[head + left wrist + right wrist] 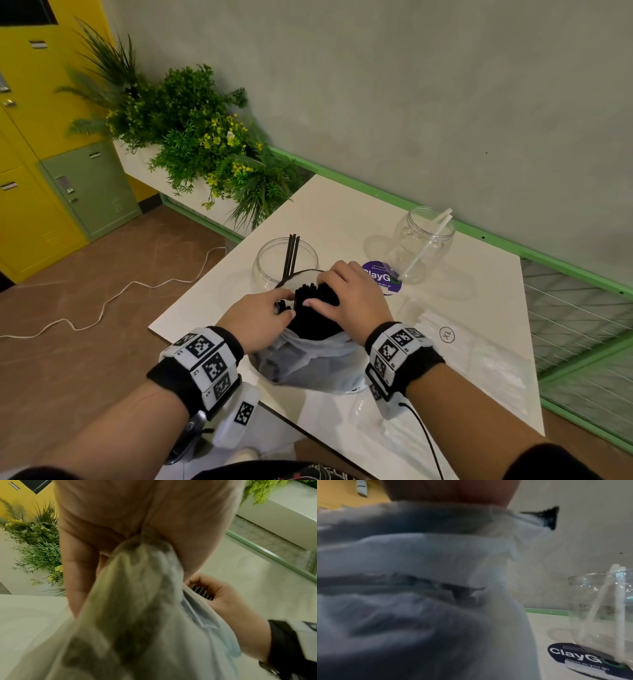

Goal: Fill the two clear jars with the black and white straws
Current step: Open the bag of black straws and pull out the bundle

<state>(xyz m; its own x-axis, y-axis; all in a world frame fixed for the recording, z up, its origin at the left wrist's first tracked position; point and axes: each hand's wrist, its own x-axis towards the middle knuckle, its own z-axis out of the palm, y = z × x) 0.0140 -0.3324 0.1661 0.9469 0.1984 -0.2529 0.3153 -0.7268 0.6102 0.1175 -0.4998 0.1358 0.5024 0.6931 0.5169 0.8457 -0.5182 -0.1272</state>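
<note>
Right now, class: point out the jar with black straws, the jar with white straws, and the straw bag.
Black-straw jar (265, 265), head view, left wall.
White-straw jar (409, 236), head view, left shoulder.
Straw bag (318, 370), head view, front plastic.

A round purple ClayGo sticker (382, 275) lies on the white table (479, 274) near its middle. At ten o'clock, green plants with yellow flowers (191, 137) fill a white planter (144, 168). Yellow and green lockers (51, 171) stand at nine o'clock, and a white cable (113, 298) snakes over the brown floor (85, 342).
</note>
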